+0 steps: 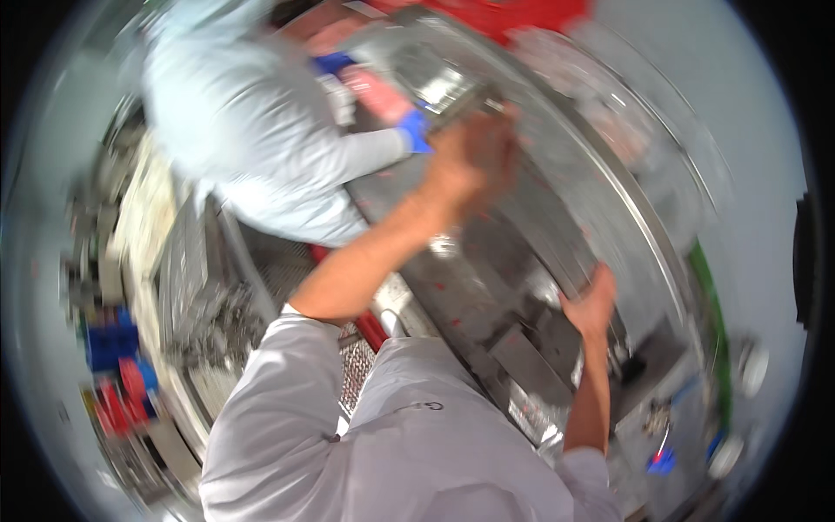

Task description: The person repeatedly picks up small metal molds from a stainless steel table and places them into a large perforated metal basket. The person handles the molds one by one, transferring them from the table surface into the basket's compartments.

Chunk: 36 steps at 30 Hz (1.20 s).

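My left hand (474, 161) reaches forward over the metal work surface (409, 196), smeared by motion. It is beside a shiny metal box-shaped piece (444, 91); whether its fingers grip that piece cannot be made out. To the right and nearer, my right hand (593, 300) is closed at the near end of a long grey metal piece (557, 226), its thumb on the left side. A flat metal plate (531, 361) lies just left of my right wrist. Blue gloves (416, 132) of a co-worker touch pink meat (378, 96) close to my left hand.
The co-worker in a pale coat (248, 130) stands close on my left. A raised metal rim (644, 204) runs along the right, with clear plastic bags (609, 104) beyond it. Something red (513, 17) lies at the far end. Stacked metal parts (209, 287) stand left.
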{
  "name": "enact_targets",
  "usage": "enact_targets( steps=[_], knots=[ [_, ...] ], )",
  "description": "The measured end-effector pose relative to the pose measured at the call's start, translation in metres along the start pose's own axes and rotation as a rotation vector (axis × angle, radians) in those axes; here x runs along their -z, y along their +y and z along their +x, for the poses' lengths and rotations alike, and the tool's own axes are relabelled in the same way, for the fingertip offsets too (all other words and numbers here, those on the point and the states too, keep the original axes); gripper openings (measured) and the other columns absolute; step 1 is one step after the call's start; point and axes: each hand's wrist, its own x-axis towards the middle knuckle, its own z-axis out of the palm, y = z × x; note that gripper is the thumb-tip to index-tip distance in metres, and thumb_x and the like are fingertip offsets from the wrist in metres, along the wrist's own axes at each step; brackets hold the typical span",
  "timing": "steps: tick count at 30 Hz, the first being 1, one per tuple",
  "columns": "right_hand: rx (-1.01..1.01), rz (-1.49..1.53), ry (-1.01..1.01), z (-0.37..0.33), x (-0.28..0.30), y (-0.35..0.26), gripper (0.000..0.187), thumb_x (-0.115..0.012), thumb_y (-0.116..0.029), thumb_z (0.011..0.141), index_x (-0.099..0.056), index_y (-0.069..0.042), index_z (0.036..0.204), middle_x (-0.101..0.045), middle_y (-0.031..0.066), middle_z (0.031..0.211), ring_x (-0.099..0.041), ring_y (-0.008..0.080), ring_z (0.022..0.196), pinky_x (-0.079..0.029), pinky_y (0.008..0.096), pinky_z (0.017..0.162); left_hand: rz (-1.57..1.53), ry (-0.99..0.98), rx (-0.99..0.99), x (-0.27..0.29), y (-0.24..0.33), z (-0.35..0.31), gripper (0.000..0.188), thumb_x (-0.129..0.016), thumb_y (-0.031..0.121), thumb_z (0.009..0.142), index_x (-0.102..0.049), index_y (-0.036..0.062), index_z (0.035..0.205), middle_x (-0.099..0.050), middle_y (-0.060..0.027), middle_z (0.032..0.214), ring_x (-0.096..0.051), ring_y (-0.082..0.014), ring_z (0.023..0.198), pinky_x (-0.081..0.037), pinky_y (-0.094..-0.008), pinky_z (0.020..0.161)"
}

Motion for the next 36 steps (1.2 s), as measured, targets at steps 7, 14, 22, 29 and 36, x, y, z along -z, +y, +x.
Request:
enact_targets(
  steps=[7,14,22,29,36],
  knots=[
    [0.502,0.129,-0.360,-0.051,-0.032,-0.150,0.082,-0.087,-0.024,0.050,-0.054,0.001,0.121,-0.058,0.0211,0.109,-0.055,0.0438,0.103,-0.043,0.0485,0.094,-1.366,0.247,1.260,0.309,-0.018,-0.232,0.034,-0.054,0.008,0.102,-0.061,-0.0012,0.134,-0.053,0.0039,0.078,-0.038,-0.0030,0.056,-0.029,-0.0211,0.047],
    [1.245,-0.016,-0.932,-0.157,-0.170,-0.482,0.079,-0.081,-0.017,0.053,-0.053,0.002,0.125,-0.058,0.0174,0.111,-0.056,0.0340,0.109,-0.040,0.0474,0.096,0.032,1.024,1.680,0.502,0.055,-0.591,0.030,-0.059,0.012,0.101,-0.066,-0.0032,0.127,-0.070,-0.0030,0.089,-0.062,-0.0084,0.076,-0.050,-0.0222,0.067],
    [2.491,0.321,-0.457,-0.422,-0.283,-0.889,0.077,-0.075,-0.025,0.068,-0.050,0.002,0.135,-0.058,0.0177,0.119,-0.053,0.0333,0.118,-0.035,0.0537,0.108,1.121,2.072,1.415,0.553,0.259,-0.814,0.026,-0.058,0.027,0.106,-0.064,0.0027,0.099,-0.055,0.0023,0.073,-0.046,-0.0027,0.060,-0.038,-0.0209,0.052],
    [2.666,0.225,-0.441,-0.606,-0.404,-1.218,0.093,-0.083,-0.015,0.065,-0.041,-0.014,0.148,-0.051,0.0122,0.143,-0.045,0.0330,0.137,-0.029,0.0619,0.116,0.780,1.928,1.158,0.742,0.164,-0.811,0.028,-0.052,0.025,0.108,-0.067,0.0011,0.110,-0.052,0.0063,0.077,-0.046,-0.0013,0.063,-0.037,-0.0177,0.053],
    [2.151,0.325,-0.557,-0.600,-0.462,-1.200,0.075,-0.067,-0.009,0.080,-0.040,-0.014,0.149,-0.045,0.0189,0.148,-0.044,0.0412,0.137,-0.032,0.0570,0.116,1.213,0.953,1.777,0.949,0.071,-0.917,0.035,-0.057,0.020,0.089,-0.061,-0.0063,0.067,-0.055,-0.0132,0.051,-0.058,-0.0223,0.045,-0.047,-0.0389,0.050]
  ],
)
